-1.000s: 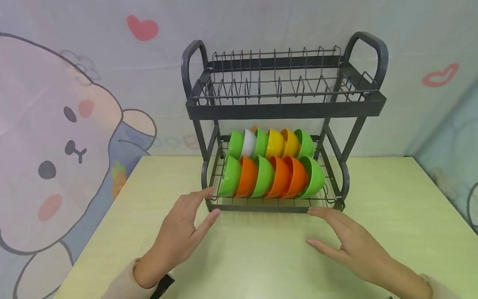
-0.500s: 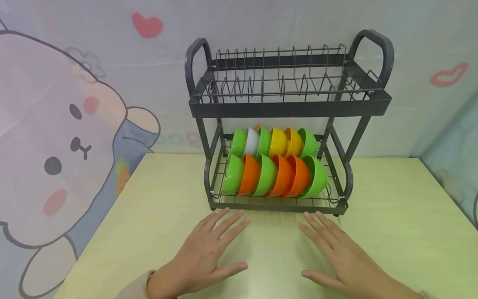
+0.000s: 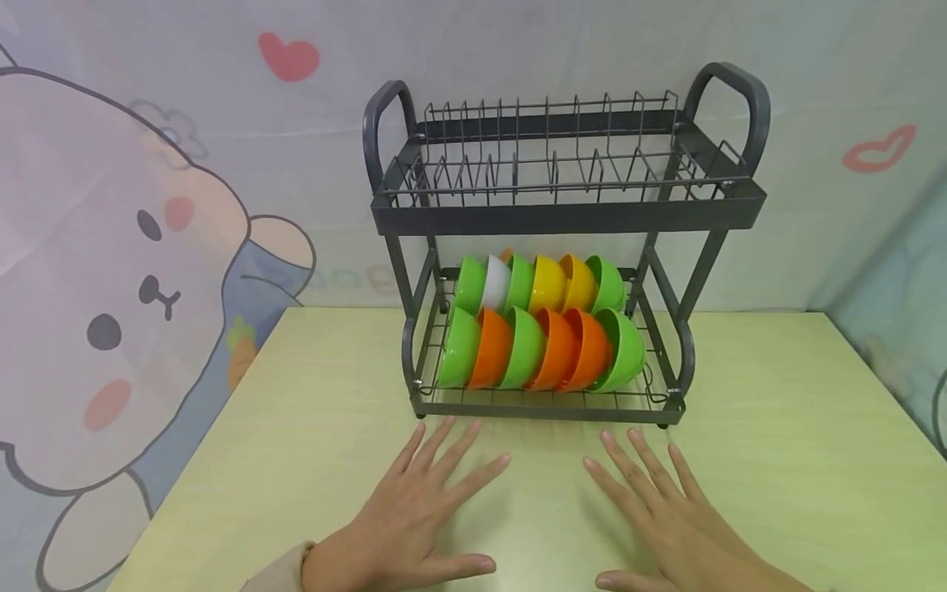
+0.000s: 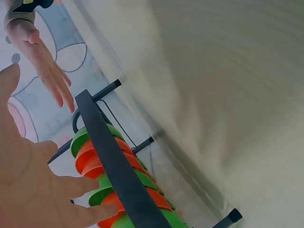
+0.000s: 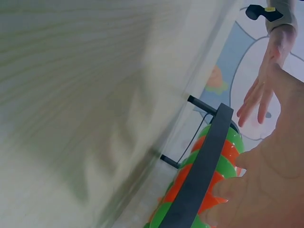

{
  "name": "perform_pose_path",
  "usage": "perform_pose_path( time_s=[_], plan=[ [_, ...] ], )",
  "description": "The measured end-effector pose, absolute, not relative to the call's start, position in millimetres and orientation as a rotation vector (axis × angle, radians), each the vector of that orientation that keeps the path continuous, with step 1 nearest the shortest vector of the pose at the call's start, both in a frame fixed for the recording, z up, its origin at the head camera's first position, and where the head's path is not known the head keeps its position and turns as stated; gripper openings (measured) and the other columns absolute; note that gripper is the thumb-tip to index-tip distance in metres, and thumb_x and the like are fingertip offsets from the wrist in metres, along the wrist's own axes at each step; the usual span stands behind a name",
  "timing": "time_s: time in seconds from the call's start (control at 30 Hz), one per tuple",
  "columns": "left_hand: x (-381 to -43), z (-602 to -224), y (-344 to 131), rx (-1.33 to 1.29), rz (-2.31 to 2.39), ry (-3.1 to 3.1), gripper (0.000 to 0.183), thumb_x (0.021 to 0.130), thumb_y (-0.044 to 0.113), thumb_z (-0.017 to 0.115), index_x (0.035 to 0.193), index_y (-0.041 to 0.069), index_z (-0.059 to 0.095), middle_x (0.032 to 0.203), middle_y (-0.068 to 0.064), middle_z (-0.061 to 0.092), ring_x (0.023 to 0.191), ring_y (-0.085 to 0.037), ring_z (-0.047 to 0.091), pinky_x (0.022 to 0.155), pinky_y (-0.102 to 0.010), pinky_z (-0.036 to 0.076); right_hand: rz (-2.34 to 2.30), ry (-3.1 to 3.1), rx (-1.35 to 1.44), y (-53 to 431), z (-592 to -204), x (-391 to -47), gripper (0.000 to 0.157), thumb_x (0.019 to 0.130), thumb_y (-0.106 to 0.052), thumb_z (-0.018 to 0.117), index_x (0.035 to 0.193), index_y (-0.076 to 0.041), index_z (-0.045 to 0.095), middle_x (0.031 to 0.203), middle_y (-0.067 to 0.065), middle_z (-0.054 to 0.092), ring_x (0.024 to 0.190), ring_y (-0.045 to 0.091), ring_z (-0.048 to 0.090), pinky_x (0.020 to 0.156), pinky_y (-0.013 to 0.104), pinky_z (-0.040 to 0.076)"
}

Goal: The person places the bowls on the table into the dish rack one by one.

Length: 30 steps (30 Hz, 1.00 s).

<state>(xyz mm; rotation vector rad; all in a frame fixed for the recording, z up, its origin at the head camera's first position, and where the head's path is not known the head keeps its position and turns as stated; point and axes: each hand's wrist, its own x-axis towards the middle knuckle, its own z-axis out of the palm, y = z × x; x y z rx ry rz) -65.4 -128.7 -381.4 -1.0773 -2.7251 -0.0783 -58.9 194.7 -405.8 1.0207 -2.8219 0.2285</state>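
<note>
A black two-tier dish rack [image 3: 568, 218] stands on the table. Its lower tier holds two rows of small bowls tilted on edge. In the front row are green and orange bowls, such as an orange bowl [image 3: 491, 349]; behind them sit green bowls, yellow bowls [image 3: 548, 284] and a white bowl [image 3: 496, 282]. My left hand [image 3: 414, 510], fingers spread, is over the table before the rack's left front. On the other side my right hand [image 3: 676, 522] is spread likewise, apart from the rack. Both hands hold nothing.
The pale yellow-green table [image 3: 777, 427] extends around the rack. The rack's upper tier [image 3: 547, 173] has upright wire dividers. A cloth backdrop [image 3: 148, 271] with a cartoon bear and hearts hangs behind. A dark cable [image 3: 940, 411] shows at the right edge.
Both hands have drawn back from the rack's front edge toward the person, and their fingers have spread wider. The bowls and rack have stayed put; the head view shifted slightly.
</note>
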Motion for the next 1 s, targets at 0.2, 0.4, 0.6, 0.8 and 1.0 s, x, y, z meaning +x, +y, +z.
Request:
perform_pose_path(
  time_s=[0.2, 0.4, 0.6, 0.8, 1.0],
  plan=[
    [-65.4, -385.1, -127.4, -1.093, -0.057, -2.743, 0.089, 0.075, 0.077, 0.042, 0.147, 0.035, 0.011, 0.154, -0.005, 0.0, 0.138, -0.034, 0.003, 0.105, -0.063, 0.011, 0.228, -2.843, 1.01, 193.2, -406.8, -58.3, 0.092, 0.076, -0.074, 0.045, 0.148, -0.026, 0.014, 0.154, 0.003, 0.004, 0.138, 0.033, 0.0, 0.105, 0.053, -0.018],
    [-64.2, -386.3, -126.9, -1.075, -0.062, -2.744, 0.087, 0.076, 0.077, 0.041, 0.147, 0.036, 0.012, 0.154, -0.005, 0.002, 0.138, -0.034, 0.003, 0.106, -0.062, 0.009, 0.247, -2.868, 1.003, 192.7, -407.8, -58.1, 0.09, 0.078, -0.073, 0.044, 0.148, -0.028, 0.012, 0.154, 0.002, 0.002, 0.139, 0.032, -0.001, 0.105, 0.051, -0.019],
    [-63.2, -387.2, -127.9, -1.081, -0.067, -2.752, 0.087, 0.077, 0.077, 0.039, 0.147, 0.035, 0.011, 0.154, -0.005, 0.002, 0.138, -0.034, 0.003, 0.106, -0.062, 0.009, 0.249, -2.889, 0.991, 193.6, -409.3, -57.4, 0.09, 0.077, -0.074, 0.044, 0.148, -0.028, 0.012, 0.154, 0.002, 0.003, 0.139, 0.032, -0.001, 0.104, 0.051, -0.02],
    [-63.2, -386.8, -128.4, -1.115, -0.06, -2.728, 0.085, 0.079, 0.077, 0.034, 0.148, 0.032, 0.013, 0.153, -0.005, 0.003, 0.138, -0.035, 0.004, 0.106, -0.062, 0.006, 0.254, -2.899, 0.986, 194.4, -410.2, -57.5, 0.091, 0.077, -0.075, 0.043, 0.148, -0.029, 0.012, 0.154, 0.002, 0.002, 0.139, 0.032, -0.002, 0.104, 0.05, -0.021],
    [-63.0, -387.2, -127.8, -1.108, -0.053, -2.756, 0.084, 0.079, 0.077, 0.034, 0.148, 0.033, 0.012, 0.154, -0.004, 0.002, 0.138, -0.033, 0.003, 0.107, -0.059, 0.0, 0.262, -2.908, 0.978, 194.8, -408.6, -56.9, 0.091, 0.077, -0.075, 0.043, 0.148, -0.029, 0.012, 0.154, 0.001, 0.0, 0.139, 0.031, -0.002, 0.105, 0.049, -0.021]
  ],
)
